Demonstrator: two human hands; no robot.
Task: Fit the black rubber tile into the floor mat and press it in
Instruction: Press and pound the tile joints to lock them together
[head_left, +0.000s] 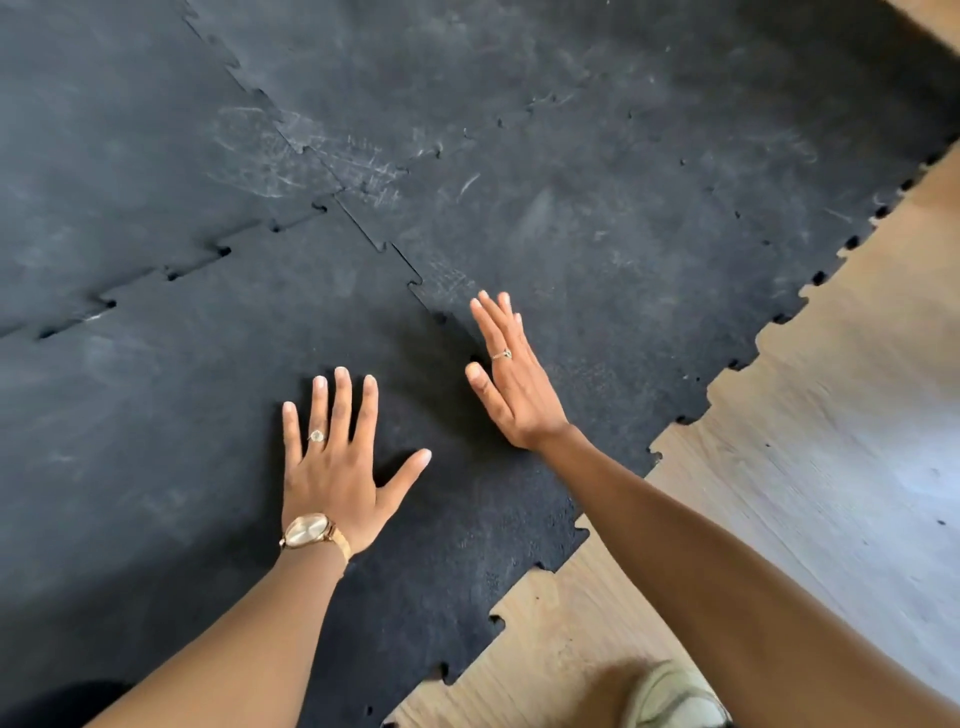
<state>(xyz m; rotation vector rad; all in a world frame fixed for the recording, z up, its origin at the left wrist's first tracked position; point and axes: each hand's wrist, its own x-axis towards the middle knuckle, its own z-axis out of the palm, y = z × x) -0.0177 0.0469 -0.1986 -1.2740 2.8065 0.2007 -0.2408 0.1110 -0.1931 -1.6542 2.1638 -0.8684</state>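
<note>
The black rubber tile (208, 415) lies on the floor at lower left, its toothed edges meeting the neighbouring tiles of the floor mat (623, 182). The seam along its upper edge shows small gaps between the teeth. My left hand (337, 462) rests flat on the tile, palm down, fingers spread, with a ring and a gold watch on the wrist. Over the tile's right-hand seam my right hand (506, 379) is open, set on its edge with fingers together and straight, and holds nothing.
Bare wooden floor (831, 415) runs along the right and bottom, bordered by the mat's jagged interlocking edge. A pale shoe (675, 699) shows at the bottom edge on the wood. Scuff marks cover the far tiles.
</note>
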